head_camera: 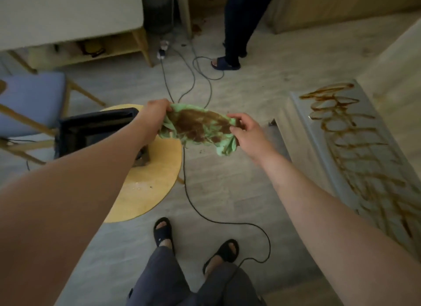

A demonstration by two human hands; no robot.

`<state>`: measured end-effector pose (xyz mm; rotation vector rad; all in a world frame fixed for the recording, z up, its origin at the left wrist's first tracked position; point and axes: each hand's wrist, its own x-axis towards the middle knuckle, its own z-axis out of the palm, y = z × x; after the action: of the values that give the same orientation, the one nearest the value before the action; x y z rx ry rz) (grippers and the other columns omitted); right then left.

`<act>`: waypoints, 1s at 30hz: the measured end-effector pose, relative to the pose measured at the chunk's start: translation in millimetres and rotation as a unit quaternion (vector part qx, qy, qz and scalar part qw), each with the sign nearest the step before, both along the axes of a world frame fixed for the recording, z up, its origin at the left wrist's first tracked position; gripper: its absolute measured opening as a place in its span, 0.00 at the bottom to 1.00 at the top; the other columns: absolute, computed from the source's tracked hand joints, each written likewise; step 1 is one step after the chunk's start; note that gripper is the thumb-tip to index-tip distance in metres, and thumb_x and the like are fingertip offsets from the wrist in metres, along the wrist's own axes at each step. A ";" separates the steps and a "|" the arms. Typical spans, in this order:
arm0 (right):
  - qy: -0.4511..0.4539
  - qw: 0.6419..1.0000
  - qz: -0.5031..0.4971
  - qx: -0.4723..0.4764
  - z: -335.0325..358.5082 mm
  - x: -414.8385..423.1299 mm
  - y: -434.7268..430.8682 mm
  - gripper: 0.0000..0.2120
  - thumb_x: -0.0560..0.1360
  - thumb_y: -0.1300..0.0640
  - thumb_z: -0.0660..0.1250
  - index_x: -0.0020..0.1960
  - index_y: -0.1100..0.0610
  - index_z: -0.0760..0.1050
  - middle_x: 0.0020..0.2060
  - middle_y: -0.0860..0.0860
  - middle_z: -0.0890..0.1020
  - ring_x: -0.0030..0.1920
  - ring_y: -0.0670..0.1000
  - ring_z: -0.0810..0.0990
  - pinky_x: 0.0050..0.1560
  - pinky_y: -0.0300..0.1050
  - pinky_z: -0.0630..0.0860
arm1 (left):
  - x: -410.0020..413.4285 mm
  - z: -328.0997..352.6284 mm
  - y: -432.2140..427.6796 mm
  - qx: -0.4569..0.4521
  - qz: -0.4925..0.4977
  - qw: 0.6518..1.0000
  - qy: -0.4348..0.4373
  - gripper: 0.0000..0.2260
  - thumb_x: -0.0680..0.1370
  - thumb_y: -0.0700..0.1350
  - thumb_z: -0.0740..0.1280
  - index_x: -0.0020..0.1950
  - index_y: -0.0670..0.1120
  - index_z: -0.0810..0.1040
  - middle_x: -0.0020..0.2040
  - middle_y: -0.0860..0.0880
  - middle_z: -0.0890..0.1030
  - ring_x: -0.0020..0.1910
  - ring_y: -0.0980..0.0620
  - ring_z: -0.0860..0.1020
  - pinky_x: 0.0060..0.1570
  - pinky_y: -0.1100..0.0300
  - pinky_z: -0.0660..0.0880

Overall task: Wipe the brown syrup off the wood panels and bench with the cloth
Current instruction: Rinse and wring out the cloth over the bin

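both hands, left [157,110] and right [245,129], pinch cloth [198,129] edges, likely seeking clean side; syrup [355,146] on bench [319,132] at 3 o'clock.

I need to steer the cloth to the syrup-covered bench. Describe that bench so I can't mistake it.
On the right side of the grey floor, beyond the right hand gripping the cloth, stands a long pale bench. Its glossy top is covered in looping brown syrup squiggles, unlike the plain round yellow stool and the blue-cushioned chair on the left.
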<state>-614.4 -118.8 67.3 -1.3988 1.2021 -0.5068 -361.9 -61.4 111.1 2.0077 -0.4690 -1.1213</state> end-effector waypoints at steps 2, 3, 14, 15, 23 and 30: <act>-0.024 0.999 0.019 0.026 2.6 46.7 7.9 0.18 0.80 0.66 0.64 0.56 0.42 0.79 0.55 0.50 0.83 0.57 0.51 0.83 0.58 0.50 0.81 | 38.8 -2.0 19.4 -0.011 0.037 0.999 0.004 0.10 0.78 0.45 0.62 0.51 0.42 0.80 0.47 0.39 0.81 0.44 0.40 0.80 0.49 0.48 0.79; -0.034 0.998 0.028 0.040 4.6 67.2 12.0 0.18 0.79 0.67 0.64 0.56 0.43 0.78 0.55 0.50 0.83 0.56 0.51 0.83 0.55 0.48 0.81 | 56.5 -3.6 27.8 -0.017 0.044 0.999 -0.002 0.08 0.78 0.45 0.62 0.48 0.44 0.79 0.45 0.41 0.80 0.45 0.41 0.79 0.48 0.50 0.77; 0.025 0.995 0.057 0.084 -25.9 329.2 57.4 0.16 0.75 0.62 0.66 0.60 0.48 0.75 0.58 0.51 0.80 0.58 0.54 0.82 0.61 0.58 0.81 | 304.9 -51.2 124.0 0.018 0.087 0.994 0.064 0.12 0.68 0.49 0.71 0.47 0.45 0.80 0.46 0.40 0.81 0.48 0.35 0.82 0.49 0.39 0.81; 0.044 0.994 0.060 0.076 -31.8 346.8 60.1 0.14 0.75 0.62 0.66 0.58 0.48 0.76 0.57 0.51 0.80 0.56 0.53 0.82 0.60 0.58 0.81 | 325.0 -61.7 127.4 0.026 0.078 0.995 0.061 0.14 0.62 0.50 0.71 0.45 0.46 0.80 0.46 0.39 0.80 0.47 0.35 0.81 0.48 0.38 0.80; 0.226 0.962 0.155 -0.001 -88.7 437.5 76.5 0.11 0.83 0.57 0.63 0.64 0.50 0.68 0.45 0.50 0.77 0.35 0.51 0.75 0.32 0.45 0.70 | 398.6 -115.3 133.3 0.131 -0.126 0.979 -0.094 0.11 0.80 0.45 0.67 0.60 0.47 0.70 0.45 0.46 0.76 0.39 0.48 0.74 0.40 0.52 0.73; 0.329 0.911 0.246 -0.022 -142.7 461.7 83.6 0.16 0.84 0.54 0.63 0.70 0.49 0.66 0.63 0.56 0.70 0.44 0.55 0.80 0.35 0.44 0.72 | 392.6 -159.7 114.6 0.149 -0.251 0.952 -0.096 0.11 0.83 0.43 0.60 0.62 0.46 0.80 0.62 0.44 0.76 0.54 0.42 0.79 0.55 0.47 0.79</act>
<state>-152.8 -35.2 -75.4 -1.9127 1.2831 0.3292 30.7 53.1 -48.6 2.3470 -1.0074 -1.3648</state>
